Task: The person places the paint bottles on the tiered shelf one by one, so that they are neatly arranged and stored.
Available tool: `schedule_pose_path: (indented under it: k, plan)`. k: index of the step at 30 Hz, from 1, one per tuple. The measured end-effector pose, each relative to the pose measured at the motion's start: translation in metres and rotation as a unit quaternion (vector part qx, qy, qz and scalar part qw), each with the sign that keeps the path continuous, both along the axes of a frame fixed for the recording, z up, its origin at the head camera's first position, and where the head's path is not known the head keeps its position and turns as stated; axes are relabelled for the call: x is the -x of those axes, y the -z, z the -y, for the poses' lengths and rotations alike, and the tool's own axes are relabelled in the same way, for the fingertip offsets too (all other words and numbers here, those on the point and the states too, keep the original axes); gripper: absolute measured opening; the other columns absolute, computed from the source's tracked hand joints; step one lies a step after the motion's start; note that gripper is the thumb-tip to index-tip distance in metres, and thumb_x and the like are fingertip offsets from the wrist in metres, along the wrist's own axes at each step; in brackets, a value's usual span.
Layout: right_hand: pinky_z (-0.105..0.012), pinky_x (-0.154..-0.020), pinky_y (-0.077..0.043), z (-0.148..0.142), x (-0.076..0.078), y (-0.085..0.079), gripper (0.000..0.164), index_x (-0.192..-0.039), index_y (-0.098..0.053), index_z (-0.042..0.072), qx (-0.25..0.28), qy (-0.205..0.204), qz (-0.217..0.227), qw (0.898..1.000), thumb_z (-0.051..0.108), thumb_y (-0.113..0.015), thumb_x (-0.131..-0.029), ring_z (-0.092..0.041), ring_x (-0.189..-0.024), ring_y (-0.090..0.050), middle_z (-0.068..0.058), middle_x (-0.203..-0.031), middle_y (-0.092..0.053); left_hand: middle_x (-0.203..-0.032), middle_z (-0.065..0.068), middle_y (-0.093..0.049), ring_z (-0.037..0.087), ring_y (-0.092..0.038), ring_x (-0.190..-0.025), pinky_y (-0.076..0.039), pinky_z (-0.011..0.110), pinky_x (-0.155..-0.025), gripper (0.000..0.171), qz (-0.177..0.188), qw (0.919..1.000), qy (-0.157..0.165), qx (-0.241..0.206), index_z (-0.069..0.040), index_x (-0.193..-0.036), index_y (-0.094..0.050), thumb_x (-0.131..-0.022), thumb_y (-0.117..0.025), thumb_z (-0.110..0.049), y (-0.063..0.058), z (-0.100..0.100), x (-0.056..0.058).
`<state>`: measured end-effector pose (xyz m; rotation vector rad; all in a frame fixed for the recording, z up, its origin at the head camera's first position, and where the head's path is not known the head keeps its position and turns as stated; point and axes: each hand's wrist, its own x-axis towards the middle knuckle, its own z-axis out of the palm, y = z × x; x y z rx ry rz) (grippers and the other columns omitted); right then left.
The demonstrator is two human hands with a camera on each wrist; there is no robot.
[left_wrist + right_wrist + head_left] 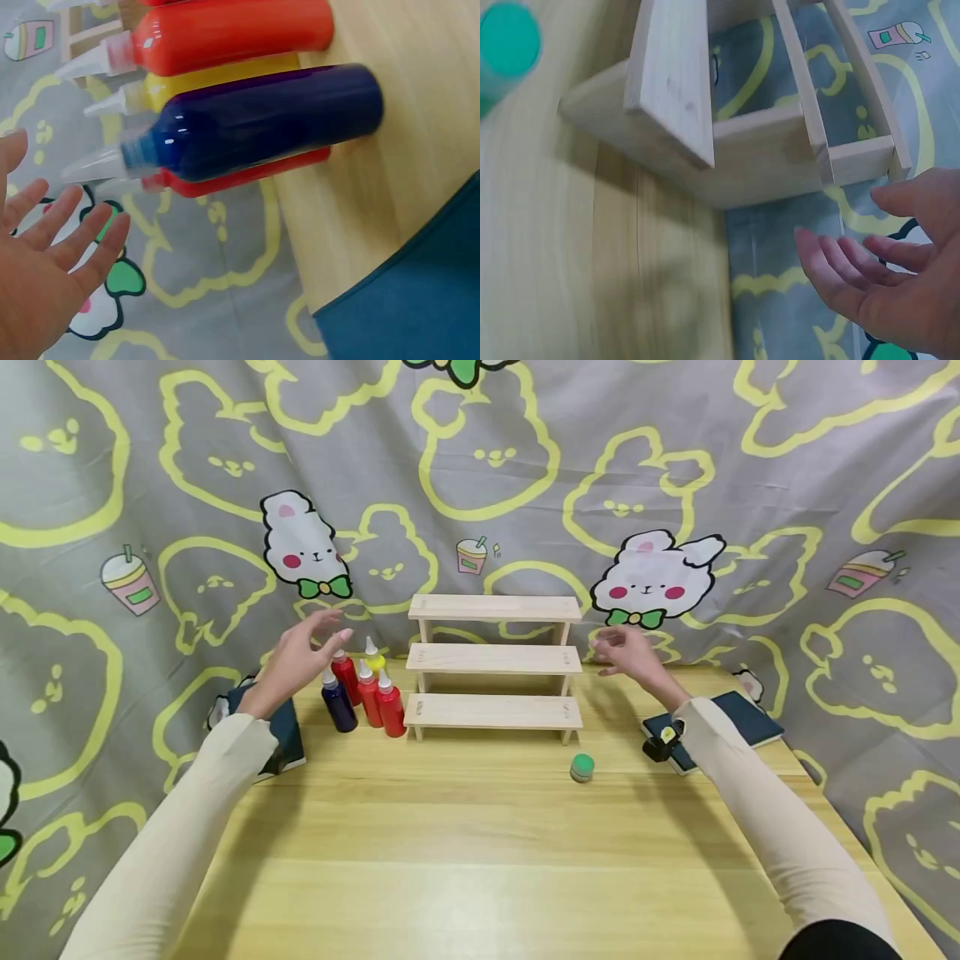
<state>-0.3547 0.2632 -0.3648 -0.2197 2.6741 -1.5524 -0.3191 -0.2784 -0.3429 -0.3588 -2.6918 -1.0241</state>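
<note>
My left hand [298,656] hovers above a cluster of squeeze bottles at the left, its fingers spread and holding nothing. The cluster has a dark blue bottle [340,703], several red bottles [391,706] and a yellow bottle [375,658], all with pointed white nozzles. In the left wrist view the fingers are beside the nozzle of the blue bottle [270,124]. At the right side of a three-step wooden rack [493,712], my right hand [632,658] is raised in the air, fingers loosely bent around nothing. A small jar with a green lid [582,767] stands in front of the rack.
Dark blue books lie on both sides of the table, one book [283,735] under the left forearm and another book [746,718] by the right forearm. A patterned grey curtain [495,485] hangs behind the wooden table [450,827].
</note>
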Motion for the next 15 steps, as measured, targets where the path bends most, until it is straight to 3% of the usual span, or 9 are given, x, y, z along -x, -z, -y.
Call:
schedule_pose_path:
  k: [5, 11, 15]
  plan:
    - [-0.035, -0.082, -0.064, 0.007, 0.002, 0.0, 0.049, -0.145, -0.046, -0.012, 0.061, 0.006, 0.056, 0.997, 0.019, -0.057, -0.109, -0.006, -0.084, -0.065, -0.018, -0.127, -0.056, -0.155, 0.021, -0.05, 0.043, -0.057, -0.129, -0.05, 0.063, -0.104, 0.066, 0.008, 0.9995, 0.014, -0.026, -0.014, -0.16, -0.04, -0.106, -0.059, -0.048, 0.009, 0.001, 0.001]
    - [-0.031, -0.083, -0.064, 0.016, 0.005, 0.0, 0.049, -0.143, -0.043, -0.013, 0.104, 0.003, 0.094, 0.99, 0.015, -0.06, -0.107, -0.013, -0.092, -0.07, -0.03, -0.146, -0.05, -0.155, 0.021, -0.048, 0.045, -0.051, -0.137, -0.05, 0.066, -0.104, 0.07, 0.029, 0.9983, 0.013, -0.049, -0.014, -0.16, -0.039, -0.104, -0.059, -0.052, 0.014, 0.009, -0.004]
    - [-0.033, -0.088, -0.063, 0.021, 0.005, 0.003, 0.047, -0.141, -0.045, -0.013, 0.11, -0.001, 0.109, 0.988, 0.014, -0.062, -0.106, -0.015, -0.095, -0.067, -0.024, -0.138, -0.056, -0.158, 0.021, -0.043, 0.045, -0.045, -0.142, -0.046, 0.067, -0.108, 0.072, 0.033, 0.9979, 0.009, -0.055, -0.014, -0.161, -0.037, -0.103, -0.061, -0.051, 0.019, 0.014, -0.009]
